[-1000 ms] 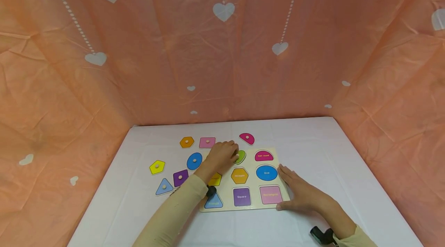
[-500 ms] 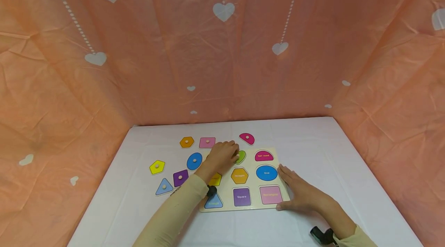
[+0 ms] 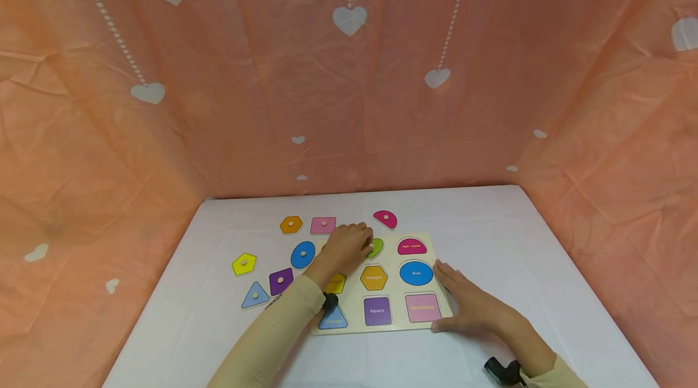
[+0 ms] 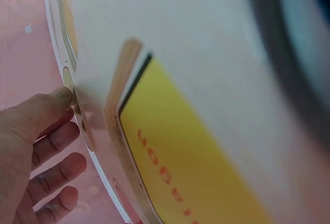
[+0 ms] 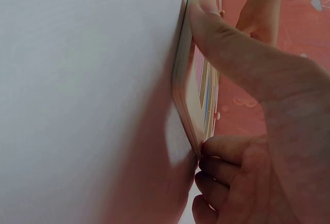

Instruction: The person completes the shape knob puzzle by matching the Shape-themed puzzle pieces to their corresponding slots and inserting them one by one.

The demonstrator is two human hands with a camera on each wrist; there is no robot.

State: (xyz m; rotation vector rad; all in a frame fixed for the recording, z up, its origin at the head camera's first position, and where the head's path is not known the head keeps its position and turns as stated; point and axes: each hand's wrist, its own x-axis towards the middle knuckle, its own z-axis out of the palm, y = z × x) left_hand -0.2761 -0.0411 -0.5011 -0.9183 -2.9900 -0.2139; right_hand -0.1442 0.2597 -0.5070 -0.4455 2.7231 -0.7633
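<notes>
A cream shape-puzzle board (image 3: pixel 394 284) lies on the white table, with labelled coloured shapes on its face. My left hand (image 3: pixel 346 247) reaches over its upper part and pinches a green puzzle piece (image 3: pixel 377 247), mostly hidden under the fingers. In the left wrist view the thumb (image 4: pixel 49 105) and forefinger meet at the board's surface while the other fingers hang loose. My right hand (image 3: pixel 473 303) rests against the board's right side, fingers along that edge and thumb at the near corner. The right wrist view shows the thumb (image 5: pixel 206 20) touching the board's edge.
Knobbed pieces lie left of and behind the board: yellow pentagon (image 3: pixel 243 264), light-blue triangle (image 3: pixel 254 298), purple square (image 3: pixel 274 282), blue oval (image 3: pixel 302 248), orange hexagon (image 3: pixel 291 230), pink rectangle (image 3: pixel 323 231) and magenta half-round (image 3: pixel 386 215). Orange cloth walls (image 3: pixel 349 103) enclose the table.
The whole head view has shifted slightly. Both hands, the board and the loose pieces keep their places.
</notes>
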